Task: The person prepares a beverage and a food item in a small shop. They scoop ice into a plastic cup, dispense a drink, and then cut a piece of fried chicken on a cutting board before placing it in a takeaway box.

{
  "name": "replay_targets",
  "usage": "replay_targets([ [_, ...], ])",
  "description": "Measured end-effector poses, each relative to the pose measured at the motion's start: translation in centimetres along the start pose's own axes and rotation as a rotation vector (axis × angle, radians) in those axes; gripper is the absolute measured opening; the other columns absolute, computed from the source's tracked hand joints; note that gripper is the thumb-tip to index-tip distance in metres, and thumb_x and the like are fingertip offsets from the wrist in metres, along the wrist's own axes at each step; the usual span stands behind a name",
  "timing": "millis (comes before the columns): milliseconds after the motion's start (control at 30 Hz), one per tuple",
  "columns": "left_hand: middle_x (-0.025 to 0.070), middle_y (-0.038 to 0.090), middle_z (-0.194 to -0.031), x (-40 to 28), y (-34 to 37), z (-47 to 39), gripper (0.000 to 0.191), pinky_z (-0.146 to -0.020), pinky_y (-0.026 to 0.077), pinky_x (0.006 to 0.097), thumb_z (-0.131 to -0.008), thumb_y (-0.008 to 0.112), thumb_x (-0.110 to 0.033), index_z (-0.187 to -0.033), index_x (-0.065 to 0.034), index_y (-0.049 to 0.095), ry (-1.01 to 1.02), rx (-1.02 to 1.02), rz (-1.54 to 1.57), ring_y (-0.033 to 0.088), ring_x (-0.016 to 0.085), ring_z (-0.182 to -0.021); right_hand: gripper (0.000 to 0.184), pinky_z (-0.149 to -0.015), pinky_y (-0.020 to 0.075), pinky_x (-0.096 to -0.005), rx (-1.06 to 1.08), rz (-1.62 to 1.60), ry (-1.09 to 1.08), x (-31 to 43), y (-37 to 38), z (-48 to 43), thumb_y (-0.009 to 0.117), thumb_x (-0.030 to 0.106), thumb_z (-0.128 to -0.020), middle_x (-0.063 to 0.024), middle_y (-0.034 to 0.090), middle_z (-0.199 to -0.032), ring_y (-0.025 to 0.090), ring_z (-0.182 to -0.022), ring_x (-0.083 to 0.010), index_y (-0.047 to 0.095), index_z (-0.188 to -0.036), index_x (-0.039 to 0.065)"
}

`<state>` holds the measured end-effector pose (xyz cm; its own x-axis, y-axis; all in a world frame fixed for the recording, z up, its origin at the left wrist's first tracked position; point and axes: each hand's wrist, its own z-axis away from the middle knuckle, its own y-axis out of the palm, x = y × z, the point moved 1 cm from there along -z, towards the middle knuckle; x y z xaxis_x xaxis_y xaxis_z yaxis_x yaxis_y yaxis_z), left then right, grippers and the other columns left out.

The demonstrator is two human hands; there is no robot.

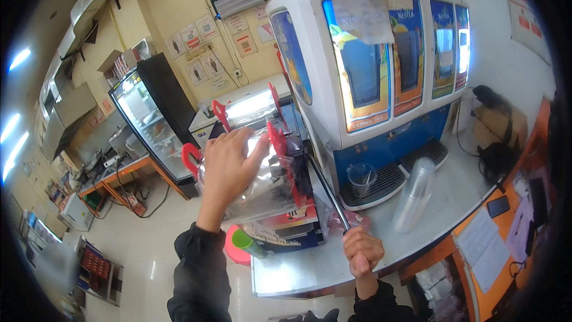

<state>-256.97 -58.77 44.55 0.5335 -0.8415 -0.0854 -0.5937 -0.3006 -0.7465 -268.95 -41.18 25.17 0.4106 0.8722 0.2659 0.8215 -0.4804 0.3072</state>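
Note:
A manual cup sealing machine with red roll brackets (276, 138) stands before me at the left end of the metal counter. My left hand (232, 161) lies on its near roll of clear sealing film (257, 188), thumb spread from the fingers; the fingertips' far side is hidden. My right hand (363, 250) is closed around the end of the machine's black lever (328, 188), which slants down toward me. Behind the near roll sits a second, shiny film roll (252, 109). A green cup (248, 243) stands at the machine's left foot.
Right of the machine rises a drink dispenser (308, 53) with a plastic cup (362, 179) on its drip tray (375, 190). A stack of clear cups (415, 194) stands in front. Papers (482, 241) and a phone (498, 206) lie on the orange desk (469, 273). A glass-door fridge (149, 120) stands beyond.

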Motion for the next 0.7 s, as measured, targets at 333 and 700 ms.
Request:
replay_targets([
  [333, 0.0162, 0.062, -0.074, 0.8, -0.1, 0.6, 0.051, -0.071, 0.035, 0.0423, -0.086, 0.046, -0.050, -0.076, -0.0018, 0.061, -0.042, -0.037, -0.001, 0.058, 0.033, -0.075, 0.044, -0.045, 0.0326, -0.0250, 0.087, 0.073, 0.265, -4.9, 5.4, -19.3, 0.045, 0.027, -0.097, 0.0001, 0.042, -0.050, 0.038, -0.044, -0.0076, 0.044, -0.058, 0.007],
  [700, 0.0121, 0.063, -0.071, 1.5, 0.5, 0.8, 0.045, -0.072, 0.036, 0.0412, -0.087, 0.047, -0.047, -0.087, -0.0058, 0.064, 0.002, -0.122, -0.050, 0.058, 0.030, -0.073, 0.020, -0.101, 0.0304, -0.0447, 0.098, 0.855, -0.236, -4.6, 6.4, -15.1, 0.053, 0.005, -0.084, -0.0181, 0.051, -0.124, 0.044, -0.121, -0.0353, 0.056, -0.104, 0.004],
])
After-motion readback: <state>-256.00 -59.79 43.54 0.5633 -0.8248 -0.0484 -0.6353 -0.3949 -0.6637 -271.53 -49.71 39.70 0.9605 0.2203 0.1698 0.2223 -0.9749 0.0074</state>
